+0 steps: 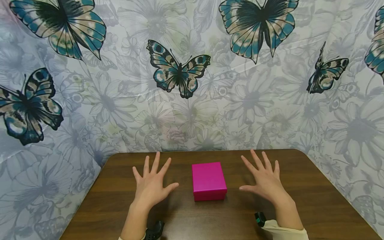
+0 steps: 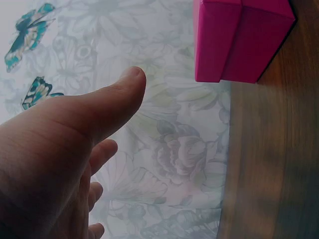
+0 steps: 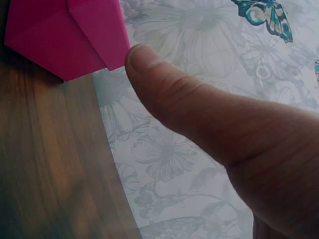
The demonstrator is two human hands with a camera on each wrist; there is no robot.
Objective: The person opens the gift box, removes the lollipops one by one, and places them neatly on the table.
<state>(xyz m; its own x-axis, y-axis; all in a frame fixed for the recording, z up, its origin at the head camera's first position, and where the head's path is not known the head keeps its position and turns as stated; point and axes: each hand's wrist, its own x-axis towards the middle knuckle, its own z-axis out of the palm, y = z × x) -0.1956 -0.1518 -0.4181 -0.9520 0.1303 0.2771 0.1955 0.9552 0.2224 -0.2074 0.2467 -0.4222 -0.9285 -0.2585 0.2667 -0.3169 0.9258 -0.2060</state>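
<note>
A bright pink box [image 1: 209, 180] with a lid sits on the brown wooden table between my two hands. To its left, my left hand [image 1: 152, 185] is held with fingers straight and spread, thumb towards the box but apart from it. My right hand [image 1: 265, 181] mirrors it on the other side, fingers likewise spread and holding nothing. In the left wrist view the box [image 2: 244, 42] shows its lid edge at upper right, beyond the thumb [image 2: 112, 102]. The right wrist view has the box [image 3: 65, 37] at upper left; whatever is inside it is hidden.
The wooden table [image 1: 102, 200] has rounded far corners. Behind it hangs a pale floral cloth [image 1: 249, 110] printed with several blue and cream butterflies. Dark bands with small devices [image 1: 154, 230] sit at both wrists.
</note>
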